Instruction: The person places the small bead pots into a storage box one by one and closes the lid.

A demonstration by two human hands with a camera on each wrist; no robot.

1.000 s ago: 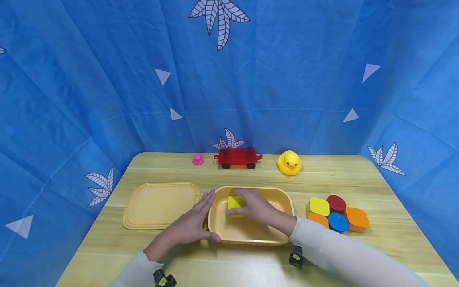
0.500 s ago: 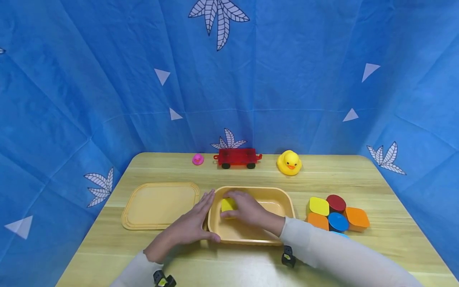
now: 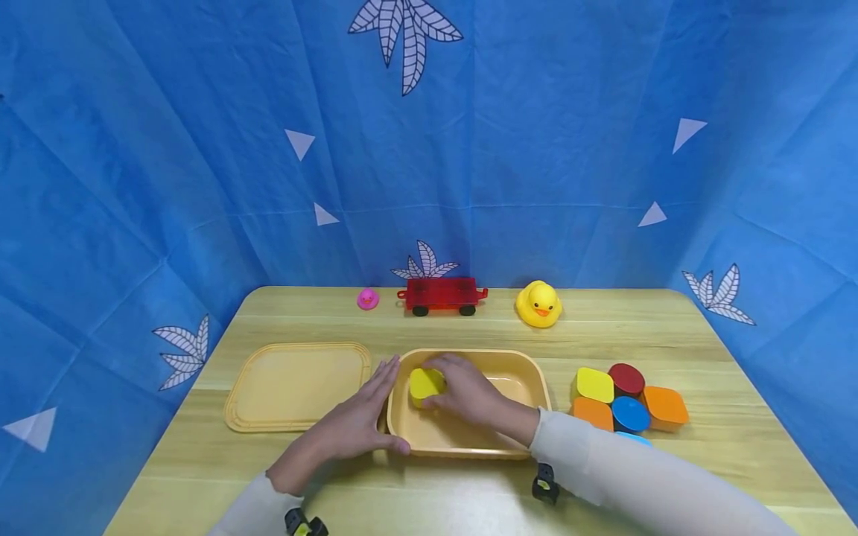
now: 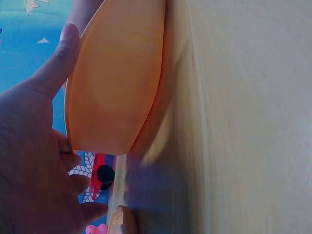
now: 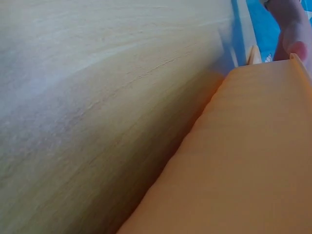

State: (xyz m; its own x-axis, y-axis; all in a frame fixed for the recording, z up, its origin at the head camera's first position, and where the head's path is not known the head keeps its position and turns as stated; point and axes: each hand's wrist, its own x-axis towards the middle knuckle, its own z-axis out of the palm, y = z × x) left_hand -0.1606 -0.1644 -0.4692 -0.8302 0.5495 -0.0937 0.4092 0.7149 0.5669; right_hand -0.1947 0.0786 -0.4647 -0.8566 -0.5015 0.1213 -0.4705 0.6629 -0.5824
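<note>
A yellow block (image 3: pixel 425 385) with rounded corners stands inside the left part of a light-orange plastic tub (image 3: pixel 496 442). My right hand (image 3: pixel 469 391) reaches over the tub's front wall, with curved fingers behind the block and the thumb in front of it. My left hand (image 3: pixel 358 424) lies along the tub's left side, fingers extended and thumb at the front corner. In the left wrist view, that hand (image 4: pixel 39 131) touches the tub's rim (image 4: pixel 70 109). The right wrist view shows the tub's outer wall (image 5: pixel 243 161); the right hand's fingers are hidden there.
A matching flat lid (image 3: pixel 302 387) lies left of the tub. To the right sit several blocks, including an orange one (image 3: pixel 665 408) and a blue one (image 3: pixel 630 414). Along the back edge are a pink duck (image 3: pixel 367 298), a red wagon (image 3: pixel 442 295) and a yellow duck (image 3: pixel 539 304).
My right hand moved left with the yellow block inside the tub. Then the thumb and fingers slid slightly back to the right, uncovering more of the block. My left hand has stayed in place.
</note>
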